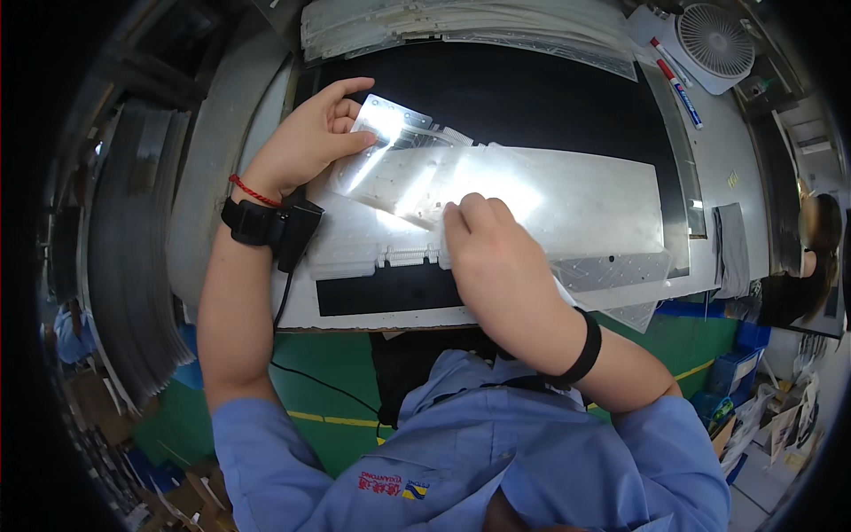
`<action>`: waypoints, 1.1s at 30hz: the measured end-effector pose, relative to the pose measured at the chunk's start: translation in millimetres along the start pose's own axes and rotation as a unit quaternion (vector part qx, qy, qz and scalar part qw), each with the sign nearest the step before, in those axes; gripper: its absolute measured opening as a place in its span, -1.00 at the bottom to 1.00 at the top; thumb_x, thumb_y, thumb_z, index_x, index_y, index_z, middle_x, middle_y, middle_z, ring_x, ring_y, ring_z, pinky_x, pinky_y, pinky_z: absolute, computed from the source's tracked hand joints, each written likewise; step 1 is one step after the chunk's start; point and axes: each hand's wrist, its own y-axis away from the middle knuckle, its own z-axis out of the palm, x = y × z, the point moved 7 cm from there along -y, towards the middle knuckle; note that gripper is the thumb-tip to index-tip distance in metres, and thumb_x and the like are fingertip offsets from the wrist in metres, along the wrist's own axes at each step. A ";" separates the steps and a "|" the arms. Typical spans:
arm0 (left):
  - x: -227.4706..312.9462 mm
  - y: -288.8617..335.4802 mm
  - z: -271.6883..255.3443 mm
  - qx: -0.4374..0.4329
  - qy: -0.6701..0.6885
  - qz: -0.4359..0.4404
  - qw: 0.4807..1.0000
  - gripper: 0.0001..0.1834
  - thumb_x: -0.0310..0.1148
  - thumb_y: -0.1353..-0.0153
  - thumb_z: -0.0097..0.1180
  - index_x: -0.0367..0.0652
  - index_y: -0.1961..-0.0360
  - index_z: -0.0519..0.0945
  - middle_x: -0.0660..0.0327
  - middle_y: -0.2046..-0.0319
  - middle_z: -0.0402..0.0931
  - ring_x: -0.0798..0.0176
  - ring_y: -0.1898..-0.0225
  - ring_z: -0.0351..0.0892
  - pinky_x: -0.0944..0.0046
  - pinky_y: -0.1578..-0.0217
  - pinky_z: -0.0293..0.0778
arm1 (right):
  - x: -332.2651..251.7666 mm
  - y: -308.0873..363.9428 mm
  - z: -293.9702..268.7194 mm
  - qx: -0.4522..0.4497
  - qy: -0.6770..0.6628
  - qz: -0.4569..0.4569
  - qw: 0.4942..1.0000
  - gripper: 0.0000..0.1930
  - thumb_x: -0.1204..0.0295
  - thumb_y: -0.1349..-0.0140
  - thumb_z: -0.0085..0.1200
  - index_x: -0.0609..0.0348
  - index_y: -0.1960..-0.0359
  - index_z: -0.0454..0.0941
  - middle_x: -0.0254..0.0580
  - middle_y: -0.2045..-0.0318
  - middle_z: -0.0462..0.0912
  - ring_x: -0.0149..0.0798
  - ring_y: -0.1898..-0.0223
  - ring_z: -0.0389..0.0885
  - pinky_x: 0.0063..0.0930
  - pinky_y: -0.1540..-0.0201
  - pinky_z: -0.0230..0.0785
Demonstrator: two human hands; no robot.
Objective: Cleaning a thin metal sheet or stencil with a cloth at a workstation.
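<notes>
At the far left of my feed I have a tall stack of thin grey sheets [133, 248] beside the bench. Next comes the left wrist, wearing a black strapped device [270, 226] with a cable running down from it, and a red cord [253, 190] just above. Beyond that, my left hand [317, 133] grips the left edge of a small clear panel [394, 168], thumb on top, index finger stretched out past it, the other fingers curled behind. The panel lies tilted over the left part of a long pale sheet [603, 204], catching a bright glare. My right hand [496, 248] is at the panel's lower right side, fingers bunched narrow; I cannot tell whether they pinch anything. The long sheet rests on a black mat [550, 106], with a stack of translucent sheets [461, 19] along the far edge. A patterned clear sheet [620, 284] sticks out at the near right. Further right I get 2 red-capped markers [681, 93], a white fan [714, 40] and a folded grey cloth [731, 248].
</notes>
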 end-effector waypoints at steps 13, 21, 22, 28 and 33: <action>-7.9 -2.1 -2.6 -0.012 -0.021 -0.029 0.999 -0.37 -0.53 -0.30 0.21 -0.41 -0.36 0.28 0.22 0.13 0.60 0.48 0.18 0.60 0.50 0.14 0.54 | -18.8 53.3 -5.2 -0.019 -0.099 -0.083 0.991 -0.58 0.54 -0.03 0.08 0.54 0.04 0.53 0.07 0.13 0.50 -0.01 0.12 0.52 -0.26 0.03 0.47; -5.5 -3.6 -1.5 -0.003 -0.016 -0.038 0.999 -0.73 -0.42 -0.38 0.17 -0.26 -0.04 0.48 0.36 0.39 0.62 0.60 0.49 0.44 0.56 0.48 0.35 | -35.0 43.2 17.4 -0.059 -0.187 -0.068 0.978 -0.61 0.58 -0.10 0.09 0.52 0.00 0.55 0.09 0.00 0.53 0.07 -0.01 0.55 -0.19 -0.08 0.48; -6.9 -4.8 -3.6 -0.003 -0.003 -0.032 0.999 -0.73 -0.40 -0.39 0.16 -0.25 -0.04 0.48 0.36 0.38 0.63 0.60 0.50 0.42 0.56 0.48 0.34 | -48.0 50.4 31.2 -0.111 -0.247 -0.090 0.958 -0.61 0.56 -0.12 0.09 0.53 0.00 0.54 0.10 0.00 0.53 0.07 -0.02 0.55 -0.20 -0.09 0.48; -13.2 -4.7 -23.4 0.055 0.051 0.004 0.997 -0.80 -0.33 -0.46 0.09 -0.14 -0.01 0.47 0.42 0.36 0.61 0.63 0.50 0.38 0.58 0.47 0.31 | -36.1 57.1 17.8 -0.130 -0.180 -0.028 0.975 -0.61 0.55 -0.12 0.09 0.54 0.01 0.54 0.07 0.06 0.54 0.03 -0.02 0.56 -0.19 -0.09 0.48; 5.5 -4.3 -24.1 0.067 0.124 0.080 0.987 -0.84 -0.36 -0.49 0.02 -0.13 -0.01 0.45 0.34 0.22 0.61 0.52 0.31 0.56 0.48 0.26 0.47 | -18.4 62.2 -5.2 -0.048 -0.085 -0.064 0.993 -0.60 0.53 -0.11 0.08 0.56 0.02 0.54 0.01 0.10 0.51 -0.01 0.02 0.54 -0.25 -0.03 0.47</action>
